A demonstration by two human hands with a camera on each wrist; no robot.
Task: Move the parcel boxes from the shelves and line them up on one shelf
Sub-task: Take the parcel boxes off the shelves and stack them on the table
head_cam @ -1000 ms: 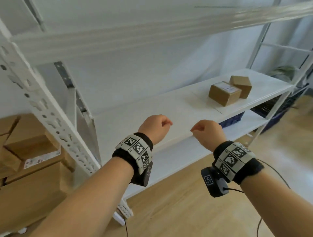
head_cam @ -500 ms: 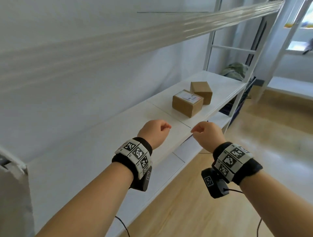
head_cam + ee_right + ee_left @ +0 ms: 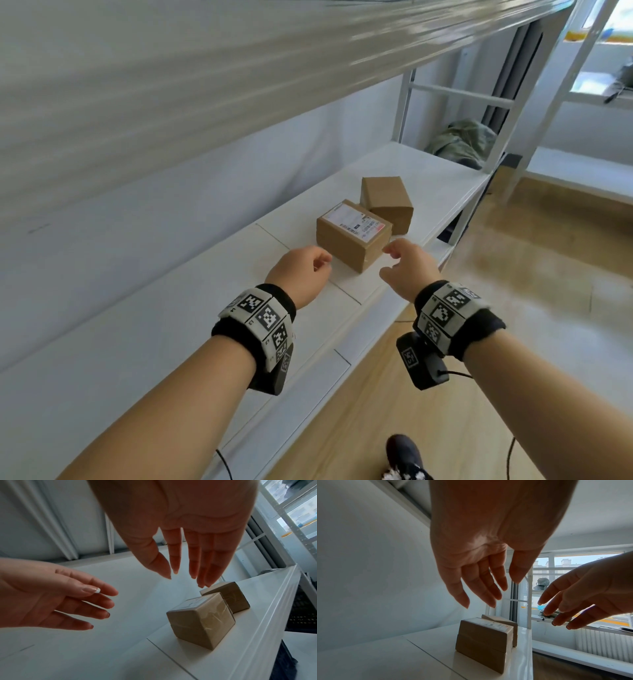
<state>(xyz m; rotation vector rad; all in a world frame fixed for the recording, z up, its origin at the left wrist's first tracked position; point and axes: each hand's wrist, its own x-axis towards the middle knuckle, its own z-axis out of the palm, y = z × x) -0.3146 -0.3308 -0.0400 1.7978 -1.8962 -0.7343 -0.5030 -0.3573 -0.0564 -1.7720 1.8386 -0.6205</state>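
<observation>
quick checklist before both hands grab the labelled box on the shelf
1. Left hand free, fingers extended: ok.
2. Right hand free, fingers extended: ok.
3. Hands either side of the labelled box, not touching it: ok.
4. Labelled box flat on the white shelf, label up: ok.
5. Gap to the plain box behind: cannot tell; they look to be touching, so it may shift.
6. Box weight and contents: cannot tell.
</observation>
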